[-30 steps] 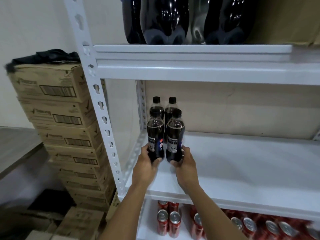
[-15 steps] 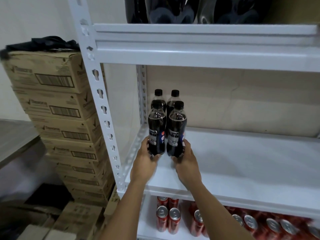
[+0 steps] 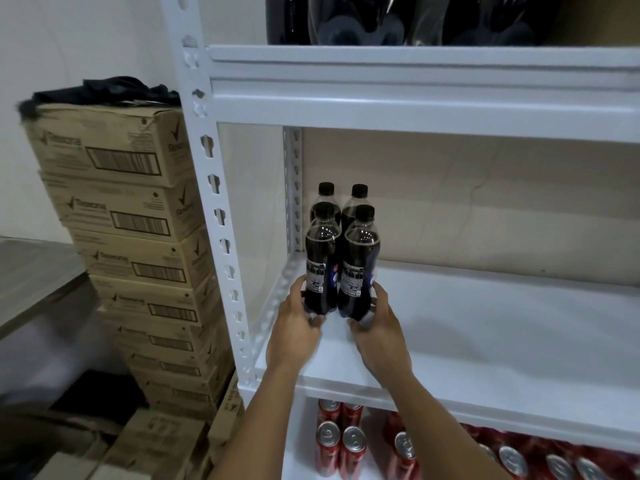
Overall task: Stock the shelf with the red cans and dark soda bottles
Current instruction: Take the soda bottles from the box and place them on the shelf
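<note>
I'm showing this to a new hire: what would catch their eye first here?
Two hands, left hand and right hand, each grip a dark bottle at the left end of the white middle shelf, just ahead of two more bottles. Red cans fill the shelf below.

Two soda bottles (image 3: 321,268) (image 3: 360,268) stand side by side at the left end of the middle shelf (image 3: 485,341), directly before two further bottles (image 3: 325,202) (image 3: 358,200) at the far left corner. Cans (image 3: 341,445) stand on the shelf below. Stacked cartons (image 3: 131,237) stand left of the rack upright (image 3: 214,202).
</note>
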